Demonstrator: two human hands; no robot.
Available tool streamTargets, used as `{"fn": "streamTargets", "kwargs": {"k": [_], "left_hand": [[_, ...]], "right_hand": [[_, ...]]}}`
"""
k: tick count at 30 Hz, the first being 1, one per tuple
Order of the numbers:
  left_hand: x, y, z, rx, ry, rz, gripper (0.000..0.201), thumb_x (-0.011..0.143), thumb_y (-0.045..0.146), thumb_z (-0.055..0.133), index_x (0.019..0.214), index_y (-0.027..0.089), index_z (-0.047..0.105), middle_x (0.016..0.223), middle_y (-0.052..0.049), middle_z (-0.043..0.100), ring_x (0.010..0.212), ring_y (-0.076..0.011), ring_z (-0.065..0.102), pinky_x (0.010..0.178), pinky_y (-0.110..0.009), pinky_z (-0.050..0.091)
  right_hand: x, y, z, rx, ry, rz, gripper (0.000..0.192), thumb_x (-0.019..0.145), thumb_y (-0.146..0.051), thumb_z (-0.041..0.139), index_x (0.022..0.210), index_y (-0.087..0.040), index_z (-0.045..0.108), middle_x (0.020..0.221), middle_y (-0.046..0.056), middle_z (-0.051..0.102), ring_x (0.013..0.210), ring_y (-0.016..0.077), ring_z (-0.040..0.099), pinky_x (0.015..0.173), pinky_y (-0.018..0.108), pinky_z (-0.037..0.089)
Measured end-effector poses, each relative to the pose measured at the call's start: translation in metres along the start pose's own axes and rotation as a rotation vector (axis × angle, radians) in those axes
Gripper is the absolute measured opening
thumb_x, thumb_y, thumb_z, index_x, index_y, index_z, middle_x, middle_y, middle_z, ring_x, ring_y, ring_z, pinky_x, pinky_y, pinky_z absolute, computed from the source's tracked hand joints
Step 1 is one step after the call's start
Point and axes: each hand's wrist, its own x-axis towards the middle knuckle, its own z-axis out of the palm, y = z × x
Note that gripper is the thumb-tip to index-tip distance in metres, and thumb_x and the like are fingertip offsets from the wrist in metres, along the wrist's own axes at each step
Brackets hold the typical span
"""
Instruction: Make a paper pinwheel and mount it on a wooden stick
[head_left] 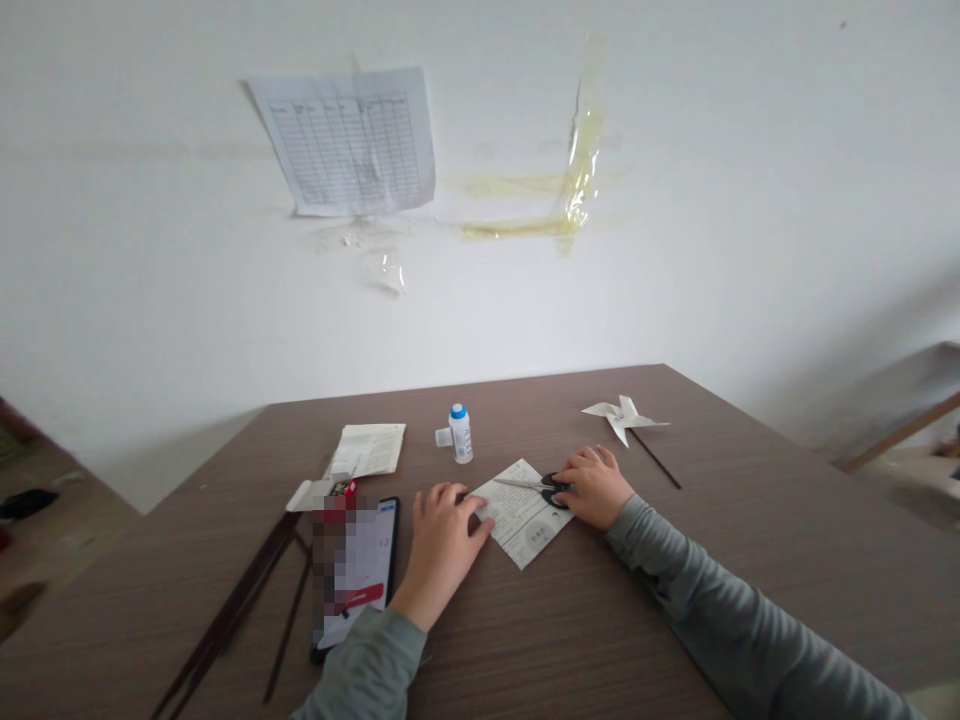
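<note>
A square of printed paper (525, 540) lies flat on the table, turned so that one corner faces me. My left hand (442, 545) rests at its left corner, thumb and fingers apart, fingertips touching the paper's edge. Closed around the black handles of a pair of scissors (529, 485) is my right hand (598, 488), at the paper's right side. The scissor blades lie across the upper part of the sheet and point left; they look closed together. My right fingers partly hide the handles.
Behind the paper stands a glue bottle (462, 437) with a blue cap. A paper pinwheel (624, 415) on a dark stick lies at the back right. To the left are a phone (367, 570), dark sticks (240, 600) and a paper stack (369, 449). A wall borders the table (585, 640).
</note>
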Motion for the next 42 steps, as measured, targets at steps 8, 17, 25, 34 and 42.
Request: {"fn": "streamTargets", "kwargs": {"k": [8, 17, 25, 34, 42], "left_hand": [[0.0, -0.003, 0.003, -0.02, 0.02, 0.021, 0.029, 0.11, 0.022, 0.092, 0.134, 0.03, 0.104, 0.15, -0.016, 0.095, 0.154, -0.0472, 0.08, 0.142, -0.078, 0.056], [0.0, 0.0, -0.002, 0.013, -0.002, 0.014, 0.032, 0.111, 0.022, 0.091, 0.139, 0.032, 0.103, 0.152, -0.016, 0.095, 0.155, -0.0468, 0.08, 0.144, -0.078, 0.055], [0.002, -0.003, 0.005, 0.056, 0.032, -0.029, 0.048, 0.111, 0.027, 0.088, 0.159, 0.024, 0.095, 0.163, -0.022, 0.09, 0.16, -0.0483, 0.078, 0.143, -0.072, 0.058], [0.004, -0.004, 0.008, 0.087, 0.009, -0.064, 0.04, 0.113, 0.033, 0.087, 0.15, 0.023, 0.098, 0.167, -0.023, 0.088, 0.164, -0.0506, 0.075, 0.141, -0.069, 0.058], [0.003, -0.004, 0.011, 0.078, 0.05, -0.048, 0.041, 0.111, 0.032, 0.086, 0.15, 0.022, 0.095, 0.162, -0.023, 0.089, 0.159, -0.0482, 0.077, 0.138, -0.067, 0.06]], "right_hand": [[0.002, 0.007, 0.01, 0.139, 0.126, -0.019, 0.023, 0.098, -0.013, 0.099, 0.101, -0.036, 0.104, 0.117, 0.011, 0.095, 0.139, 0.0453, 0.079, 0.144, 0.075, 0.046], [0.003, 0.009, 0.019, 0.152, 0.146, 0.024, 0.031, 0.108, -0.008, 0.086, 0.124, -0.029, 0.103, 0.134, 0.015, 0.097, 0.143, 0.0454, 0.079, 0.138, 0.068, 0.053], [0.006, 0.013, 0.023, 0.181, 0.218, 0.045, 0.036, 0.101, -0.021, 0.089, 0.134, -0.029, 0.1, 0.137, 0.013, 0.096, 0.143, 0.0432, 0.08, 0.115, 0.051, 0.065], [0.009, 0.017, 0.026, 0.272, 0.243, 0.107, 0.031, 0.095, -0.029, 0.088, 0.122, -0.03, 0.103, 0.126, 0.01, 0.098, 0.138, 0.0391, 0.086, 0.134, 0.064, 0.06], [0.012, 0.01, 0.028, 0.299, 0.204, 0.129, 0.026, 0.085, -0.019, 0.094, 0.107, -0.029, 0.102, 0.125, 0.01, 0.101, 0.136, 0.0408, 0.092, 0.137, 0.066, 0.062]]}}
